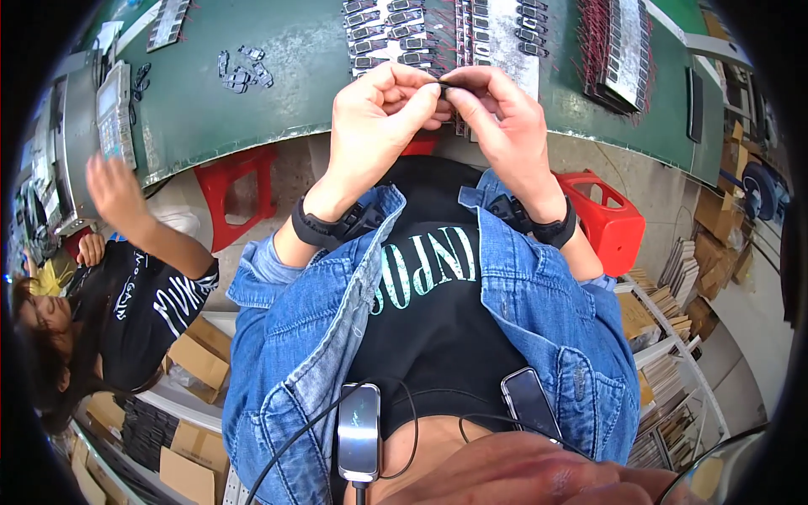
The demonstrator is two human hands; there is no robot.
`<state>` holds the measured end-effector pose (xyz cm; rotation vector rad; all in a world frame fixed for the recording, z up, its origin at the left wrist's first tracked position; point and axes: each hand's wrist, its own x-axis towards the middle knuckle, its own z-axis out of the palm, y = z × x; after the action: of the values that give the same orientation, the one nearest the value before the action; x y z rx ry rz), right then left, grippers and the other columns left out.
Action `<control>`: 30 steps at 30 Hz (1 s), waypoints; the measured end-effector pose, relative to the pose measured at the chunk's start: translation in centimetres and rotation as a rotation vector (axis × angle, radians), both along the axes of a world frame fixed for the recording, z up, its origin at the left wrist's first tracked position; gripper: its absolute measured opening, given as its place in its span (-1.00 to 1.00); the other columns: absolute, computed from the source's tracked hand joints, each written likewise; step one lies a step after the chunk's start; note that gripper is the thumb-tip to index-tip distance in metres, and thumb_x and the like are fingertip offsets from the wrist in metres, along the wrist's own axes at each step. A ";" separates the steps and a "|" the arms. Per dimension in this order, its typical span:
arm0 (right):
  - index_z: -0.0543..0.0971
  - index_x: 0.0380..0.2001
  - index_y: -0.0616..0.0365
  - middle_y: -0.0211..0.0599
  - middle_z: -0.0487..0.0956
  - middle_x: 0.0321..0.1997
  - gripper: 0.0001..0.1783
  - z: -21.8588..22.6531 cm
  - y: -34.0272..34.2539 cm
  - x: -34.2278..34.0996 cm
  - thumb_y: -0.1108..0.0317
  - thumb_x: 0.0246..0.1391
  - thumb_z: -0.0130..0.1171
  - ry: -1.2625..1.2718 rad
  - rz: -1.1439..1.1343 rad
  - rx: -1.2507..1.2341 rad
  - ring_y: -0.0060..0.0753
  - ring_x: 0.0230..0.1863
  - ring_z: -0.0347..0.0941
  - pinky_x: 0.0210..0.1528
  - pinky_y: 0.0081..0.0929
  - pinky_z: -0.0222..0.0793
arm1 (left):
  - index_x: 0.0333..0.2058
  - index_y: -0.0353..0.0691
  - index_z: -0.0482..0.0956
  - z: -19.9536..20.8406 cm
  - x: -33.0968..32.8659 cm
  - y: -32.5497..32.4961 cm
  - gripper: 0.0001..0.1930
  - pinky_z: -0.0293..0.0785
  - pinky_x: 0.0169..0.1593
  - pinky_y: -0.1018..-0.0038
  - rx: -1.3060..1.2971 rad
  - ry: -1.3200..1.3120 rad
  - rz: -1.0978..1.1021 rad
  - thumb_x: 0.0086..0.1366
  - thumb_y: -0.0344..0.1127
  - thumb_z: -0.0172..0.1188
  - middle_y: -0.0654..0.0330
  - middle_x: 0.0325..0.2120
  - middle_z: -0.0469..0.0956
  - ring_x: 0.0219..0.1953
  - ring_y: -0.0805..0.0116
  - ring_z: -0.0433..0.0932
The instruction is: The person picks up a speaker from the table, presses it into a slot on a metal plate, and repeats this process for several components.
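Note:
My left hand (380, 120) and my right hand (503, 116) meet over the near edge of the green table (295, 97). Thumb and fingertips of both pinch a small black part (444, 85); most of it is hidden by the fingers, and its kind cannot be made out. Just beyond the hands, rows of small black modules with dark square faces (368, 34) lie on white boards. Thin dark red wires (461, 42) run alongside those rows.
A loose group of black parts (244, 69) lies left on the table. At the right stands a stack of boards with red wires (623, 55). Red stools (599, 220) stand under the table edge. A co-worker's hand (118, 195) is raised at the left, beside a grey device (114, 109).

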<state>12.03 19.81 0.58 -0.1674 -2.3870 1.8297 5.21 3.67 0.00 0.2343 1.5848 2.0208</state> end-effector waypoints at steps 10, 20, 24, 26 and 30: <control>0.54 0.00 0.33 -0.33 0.59 -0.08 -0.72 0.7 0.1 0.1 0.53 0.22 0.16 -0.116 -0.028 -0.389 -0.58 -0.06 0.52 0.05 -0.61 0.44 | -0.19 -0.42 0.55 0.0 -0.2 0.0 -0.87 0.67 -0.21 0.52 0.068 -0.067 0.010 0.35 -0.46 0.18 0.07 -0.36 0.65 -0.31 0.36 0.68; 0.60 -0.09 0.29 -0.38 0.62 -0.15 -0.76 0.2 1.4 -0.4 0.47 0.18 0.23 -0.153 0.018 -0.476 -0.65 -0.14 0.50 -0.03 -0.66 0.41 | -0.14 -0.45 0.53 0.4 -0.2 -0.3 -0.82 0.67 -0.18 0.49 0.048 -0.052 -0.043 0.41 -0.42 0.10 0.02 -0.34 0.65 -0.28 0.32 0.69; 0.60 -0.09 0.29 -0.40 0.61 -0.15 -0.77 0.1 1.6 -0.3 0.46 0.19 0.23 -0.179 0.039 -0.465 -0.66 -0.15 0.50 -0.03 -0.66 0.41 | -0.13 -0.46 0.53 0.7 0.0 -0.4 -0.80 0.68 -0.17 0.47 0.023 -0.065 -0.056 0.43 -0.40 0.07 0.00 -0.33 0.65 -0.28 0.31 0.69; 0.59 -0.09 0.29 -0.40 0.61 -0.15 -0.77 0.0 1.5 -0.3 0.46 0.19 0.23 -0.181 0.045 -0.464 -0.66 -0.15 0.50 -0.03 -0.66 0.40 | -0.13 -0.46 0.52 0.7 -0.1 -0.4 -0.79 0.68 -0.16 0.47 0.008 -0.065 -0.060 0.43 -0.40 0.06 0.00 -0.32 0.65 -0.27 0.30 0.69; 0.57 -0.11 0.29 -0.39 0.60 -0.15 -0.80 -0.3 0.6 -0.3 0.47 0.21 0.20 -0.134 -0.008 -0.387 -0.66 -0.18 0.49 -0.10 -0.65 0.42 | -0.13 -0.44 0.52 0.4 0.0 -0.3 -0.81 0.67 -0.16 0.47 0.035 -0.091 -0.061 0.42 -0.41 0.08 0.01 -0.31 0.65 -0.27 0.30 0.69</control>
<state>11.77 20.46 0.30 -0.3449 -2.0764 2.3255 5.21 3.37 0.39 0.1976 1.4708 1.9852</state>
